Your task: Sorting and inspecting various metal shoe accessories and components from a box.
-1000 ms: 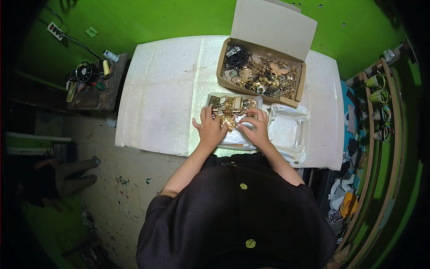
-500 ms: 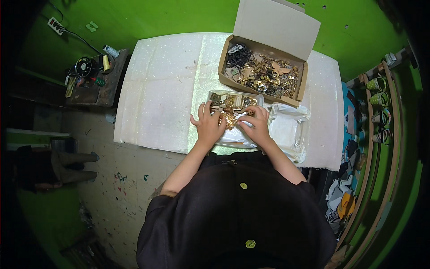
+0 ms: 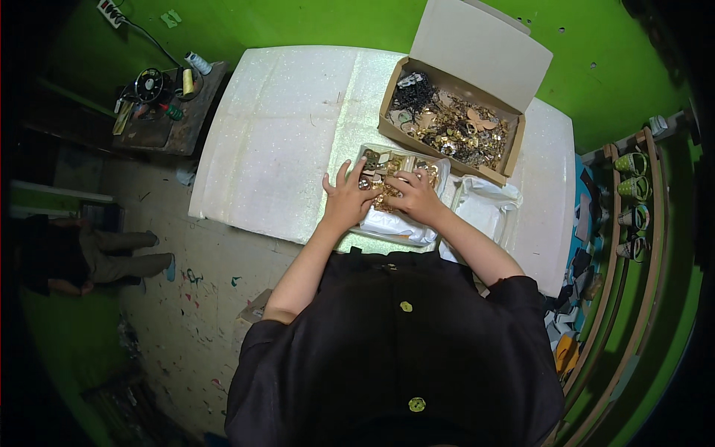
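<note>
A shallow box (image 3: 398, 237) lined with white sheeting lies at the table's front edge. Gold-coloured metal ornaments (image 3: 385, 203) are heaped inside it, with larger dark and gold pieces (image 3: 375, 159) along its far side. My left hand (image 3: 345, 203) reaches over the box's left side, fingers spread and open, its thumb side touching the heap. From the right, my right hand (image 3: 417, 201) rests over the ornaments, fingers bent but apart, the tips among the pieces. I see nothing gripped in either hand; small pieces under the fingertips are hidden.
Behind stands an open cardboard box (image 3: 514, 156) of mixed gold and black trinkets. A white-lined tray (image 3: 484, 212) lies to the right on the pale table (image 3: 275, 134). Sandals (image 3: 633, 186) hang on a wooden rack at right. Another person (image 3: 67, 253) is at far left.
My right hand has shifted from a pinch at the heap's edge to fingers spread over the ornaments. The left hand's fingers have opened wider. The whole view has tilted slightly.
</note>
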Tool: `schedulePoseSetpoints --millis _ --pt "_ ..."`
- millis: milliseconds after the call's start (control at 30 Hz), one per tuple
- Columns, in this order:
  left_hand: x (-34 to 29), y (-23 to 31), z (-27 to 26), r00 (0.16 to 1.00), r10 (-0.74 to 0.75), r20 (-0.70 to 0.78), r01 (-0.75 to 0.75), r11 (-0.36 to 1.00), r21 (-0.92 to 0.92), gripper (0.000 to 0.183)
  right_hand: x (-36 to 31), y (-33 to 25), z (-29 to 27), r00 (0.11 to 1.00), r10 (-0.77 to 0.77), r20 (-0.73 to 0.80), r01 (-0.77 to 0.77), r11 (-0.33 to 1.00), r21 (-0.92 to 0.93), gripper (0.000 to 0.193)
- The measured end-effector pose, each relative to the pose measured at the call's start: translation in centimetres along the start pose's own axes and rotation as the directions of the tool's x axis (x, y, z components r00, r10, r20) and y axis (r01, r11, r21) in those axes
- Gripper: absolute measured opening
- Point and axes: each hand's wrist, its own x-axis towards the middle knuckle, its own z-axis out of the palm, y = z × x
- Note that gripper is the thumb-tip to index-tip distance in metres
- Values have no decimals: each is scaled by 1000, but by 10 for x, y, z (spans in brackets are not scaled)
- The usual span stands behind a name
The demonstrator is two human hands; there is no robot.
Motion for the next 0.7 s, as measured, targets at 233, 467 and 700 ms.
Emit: schedulePoseSetpoints --millis 233,467,700 --pt "-3 -5 6 999 1 -47 -1 1000 3 15 -1 5 4 998 -5 69 0 997 71 7" --pt "-1 -1 2 998 -10 -60 9 1000 -19 13 1 9 -3 963 139 229 -179 970 164 10" --pt "2 2 -2 999 -19 -40 18 999 -26 13 2 7 -11 959 160 235 -200 967 157 14"
